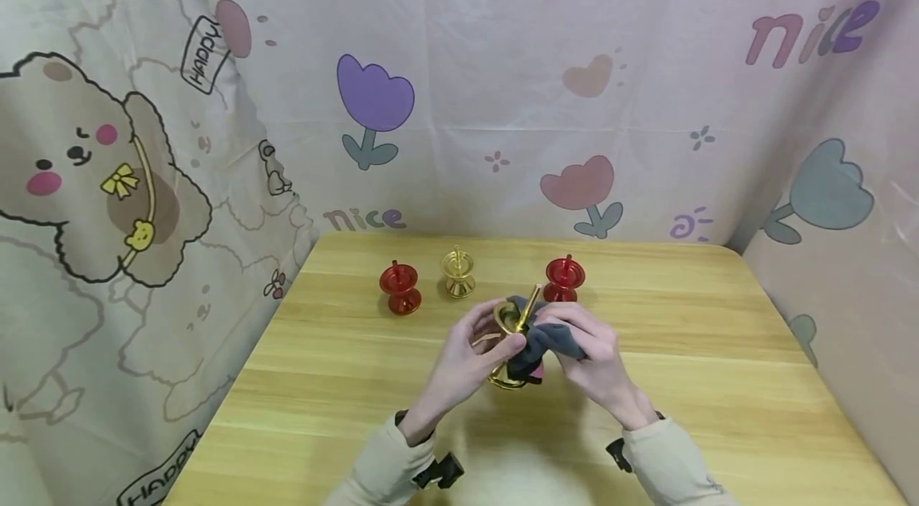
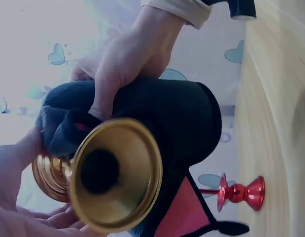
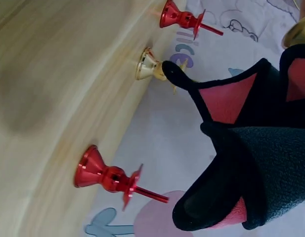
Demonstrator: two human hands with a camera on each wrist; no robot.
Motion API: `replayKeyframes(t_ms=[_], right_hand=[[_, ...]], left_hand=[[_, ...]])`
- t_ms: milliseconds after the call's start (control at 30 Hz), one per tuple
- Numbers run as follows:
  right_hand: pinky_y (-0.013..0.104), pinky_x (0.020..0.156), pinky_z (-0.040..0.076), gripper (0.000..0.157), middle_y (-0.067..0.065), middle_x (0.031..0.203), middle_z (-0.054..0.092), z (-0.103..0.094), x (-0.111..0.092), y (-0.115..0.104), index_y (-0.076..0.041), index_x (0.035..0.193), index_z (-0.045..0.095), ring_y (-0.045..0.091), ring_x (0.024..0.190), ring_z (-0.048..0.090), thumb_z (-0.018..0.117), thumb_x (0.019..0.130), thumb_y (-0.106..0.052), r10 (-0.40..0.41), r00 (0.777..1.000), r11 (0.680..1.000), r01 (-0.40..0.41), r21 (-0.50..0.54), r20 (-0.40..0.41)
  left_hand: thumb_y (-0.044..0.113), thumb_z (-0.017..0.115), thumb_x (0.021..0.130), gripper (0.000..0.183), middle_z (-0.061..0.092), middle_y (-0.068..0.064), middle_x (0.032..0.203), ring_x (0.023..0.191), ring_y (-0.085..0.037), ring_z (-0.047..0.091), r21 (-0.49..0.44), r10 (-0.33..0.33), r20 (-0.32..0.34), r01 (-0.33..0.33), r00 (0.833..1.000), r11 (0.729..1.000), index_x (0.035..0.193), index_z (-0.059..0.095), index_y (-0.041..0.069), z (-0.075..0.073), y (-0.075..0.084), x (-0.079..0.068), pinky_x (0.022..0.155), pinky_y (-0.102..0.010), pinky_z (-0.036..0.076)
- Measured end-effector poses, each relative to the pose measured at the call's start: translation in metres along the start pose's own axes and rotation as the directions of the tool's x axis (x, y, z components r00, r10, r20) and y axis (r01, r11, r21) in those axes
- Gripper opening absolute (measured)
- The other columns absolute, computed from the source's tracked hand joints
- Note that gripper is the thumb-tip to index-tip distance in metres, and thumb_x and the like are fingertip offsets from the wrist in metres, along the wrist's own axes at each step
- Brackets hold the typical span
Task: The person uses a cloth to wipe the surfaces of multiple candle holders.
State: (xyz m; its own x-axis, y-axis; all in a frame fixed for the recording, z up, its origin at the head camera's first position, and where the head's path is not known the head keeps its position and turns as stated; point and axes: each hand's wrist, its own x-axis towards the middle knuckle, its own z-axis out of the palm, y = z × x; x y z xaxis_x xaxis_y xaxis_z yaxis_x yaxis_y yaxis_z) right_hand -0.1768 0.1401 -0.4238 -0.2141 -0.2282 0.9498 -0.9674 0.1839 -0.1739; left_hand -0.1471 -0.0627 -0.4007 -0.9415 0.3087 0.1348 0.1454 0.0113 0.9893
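My left hand (image 1: 465, 358) holds a large gold candle holder (image 1: 507, 381) over the table, its cup tilted and its central stem pointing up to the right. In the left wrist view, the hollow underside of its flared base faces the camera. My right hand (image 1: 599, 350) grips a dark grey cloth (image 1: 547, 341) with black edging and a pink reverse side, wrapped against the holder's stem and cup. In that same wrist view, the right thumb presses on the fabric. Cloth folds (image 3: 278, 163) fill much of the right wrist view, where the right fingers are hidden.
On the wooden table (image 1: 323, 402), a red candle holder (image 1: 404, 300) and a smaller gold one (image 1: 459, 284) stand at the back left. Another red candle holder (image 1: 564, 279) stands just beyond the right hand. A printed curtain (image 1: 474, 91) hangs behind the back edge and along both sides.
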Motion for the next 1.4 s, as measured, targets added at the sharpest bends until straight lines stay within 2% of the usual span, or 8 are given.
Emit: replayKeyframes(t_ms=[133, 400, 533, 700, 800, 933, 1100, 1400], right_hand=[[0.023, 0.102, 0.053, 0.017, 0.018, 0.093, 0.068, 0.003, 0.004, -0.003, 0.007, 0.093, 0.069, 0.028, 0.09, 0.066, 0.061, 0.099, -0.007, -0.041, 0.999, 0.999, 0.041, -0.014, 0.012], [0.029, 0.1, 0.055, 0.013, 0.025, 0.094, 0.067, 0.005, 0.004, 0.0, 0.014, 0.094, 0.066, 0.029, 0.098, 0.066, 0.064, 0.095, 0.001, -0.033, 0.999, 0.97, 0.042, 0.24, -0.042], [0.03, 0.099, 0.056, 0.012, 0.025, 0.092, 0.066, 0.004, 0.001, 0.002, 0.014, 0.092, 0.067, 0.03, 0.097, 0.067, 0.064, 0.094, 0.002, -0.036, 0.997, 0.976, 0.05, 0.213, -0.067], [0.028, 0.1, 0.055, 0.016, 0.022, 0.09, 0.067, 0.003, 0.005, -0.001, 0.012, 0.09, 0.068, 0.03, 0.093, 0.067, 0.063, 0.097, -0.001, -0.047, 0.997, 0.995, 0.052, 0.085, -0.062], [0.027, 0.101, 0.055, 0.017, 0.02, 0.09, 0.068, 0.003, 0.008, -0.004, 0.009, 0.089, 0.069, 0.03, 0.091, 0.066, 0.062, 0.098, -0.004, -0.056, 0.997, 0.998, 0.056, 0.011, -0.043], [0.026, 0.099, 0.055, 0.016, 0.021, 0.091, 0.068, 0.002, 0.01, -0.006, 0.01, 0.09, 0.068, 0.029, 0.09, 0.066, 0.063, 0.097, -0.003, -0.076, 0.996, 0.996, 0.077, 0.037, -0.041], [0.028, 0.098, 0.056, 0.013, 0.024, 0.094, 0.067, 0.001, 0.01, -0.003, 0.015, 0.093, 0.066, 0.028, 0.096, 0.067, 0.064, 0.094, 0.001, -0.046, 0.998, 0.975, 0.055, 0.215, -0.045], [0.026, 0.096, 0.056, 0.01, 0.024, 0.09, 0.066, -0.001, 0.005, 0.0, 0.012, 0.092, 0.068, 0.029, 0.092, 0.066, 0.064, 0.093, 0.003, 0.032, 0.998, 0.974, -0.018, 0.224, -0.061]], left_hand=[[0.02, 0.071, 0.095, 0.055, 0.064, -0.025, 0.132, 0.113, -0.018, 0.066, -0.062, -0.001, 0.014, 0.002, 1.0, 0.998, 0.141, 0.051, -0.002, -0.003, 0.001, 0.001, 0.096, -0.026, 0.057], [0.029, 0.06, 0.102, 0.057, 0.072, -0.011, 0.114, 0.098, -0.006, 0.068, -0.216, -0.009, 0.2, 0.053, 0.98, 0.975, 0.137, 0.048, -0.014, -0.011, 0.004, 0.003, 0.087, -0.023, 0.058], [0.026, 0.064, 0.1, 0.054, 0.063, -0.027, 0.134, 0.112, -0.018, 0.067, -0.132, -0.031, 0.124, 0.048, 0.992, 0.99, 0.142, 0.049, -0.004, -0.007, 0.006, 0.002, 0.094, -0.026, 0.058], [0.018, 0.074, 0.092, 0.054, 0.064, -0.022, 0.13, 0.116, -0.03, 0.065, -0.051, 0.012, -0.048, -0.014, 0.999, 0.999, 0.137, 0.049, 0.002, 0.003, 0.005, -0.003, 0.096, -0.028, 0.058], [0.019, 0.074, 0.093, 0.053, 0.065, -0.022, 0.129, 0.116, -0.029, 0.066, -0.011, 0.036, -0.071, -0.037, 0.997, 0.999, 0.136, 0.049, 0.002, 0.005, 0.005, -0.004, 0.096, -0.027, 0.057], [0.021, 0.069, 0.096, 0.052, 0.067, -0.022, 0.126, 0.107, -0.016, 0.068, -0.097, -0.008, -0.004, 0.007, 1.0, 0.995, 0.138, 0.049, -0.003, 0.0, 0.007, -0.001, 0.092, -0.023, 0.057], [0.023, 0.06, 0.102, 0.055, 0.072, -0.001, 0.106, 0.094, -0.006, 0.066, -0.265, -0.057, 0.142, 0.093, 0.988, 0.96, 0.138, 0.042, -0.015, -0.007, 0.008, 0.004, 0.087, -0.023, 0.057], [0.023, 0.063, 0.1, 0.048, 0.067, -0.027, 0.126, 0.116, -0.035, 0.067, 0.026, 0.012, 0.02, -0.013, 1.0, 1.0, 0.14, 0.045, 0.004, 0.0, 0.008, 0.0, 0.095, -0.035, 0.06]])
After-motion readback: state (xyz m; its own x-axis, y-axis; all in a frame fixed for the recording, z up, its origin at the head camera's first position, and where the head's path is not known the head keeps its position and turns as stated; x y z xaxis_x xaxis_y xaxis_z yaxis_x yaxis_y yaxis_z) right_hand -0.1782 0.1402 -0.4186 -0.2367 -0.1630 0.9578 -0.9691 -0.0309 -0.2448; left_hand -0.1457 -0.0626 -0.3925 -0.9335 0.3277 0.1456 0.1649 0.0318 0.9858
